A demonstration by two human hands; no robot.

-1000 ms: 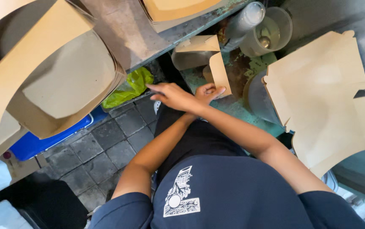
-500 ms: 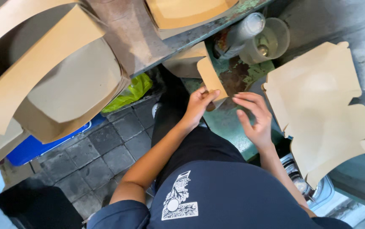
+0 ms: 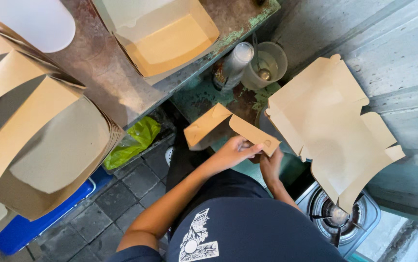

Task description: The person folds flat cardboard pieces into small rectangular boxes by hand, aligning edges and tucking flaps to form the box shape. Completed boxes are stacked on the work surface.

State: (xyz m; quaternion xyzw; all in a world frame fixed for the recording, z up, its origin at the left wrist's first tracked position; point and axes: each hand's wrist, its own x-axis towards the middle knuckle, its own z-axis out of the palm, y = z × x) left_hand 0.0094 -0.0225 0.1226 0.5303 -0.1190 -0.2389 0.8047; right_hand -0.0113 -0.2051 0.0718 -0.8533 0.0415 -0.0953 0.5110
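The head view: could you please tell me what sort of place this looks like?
Probably a small food stall's packing corner: flat kraft box blanks stacked beside a gas burner, a folded open box on the worn metal counter, and both hands folding another blank.

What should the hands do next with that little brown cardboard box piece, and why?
Probably fold the side flap inward. The left hand pinches that flap, the right hand supports underneath, and the small cardboard box looks only half shaped, unlike the formed box on the table.

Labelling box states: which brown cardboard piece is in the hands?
The small partly folded box blank, pinched by both hands; the large flat blank right and the formed box lie untouched.
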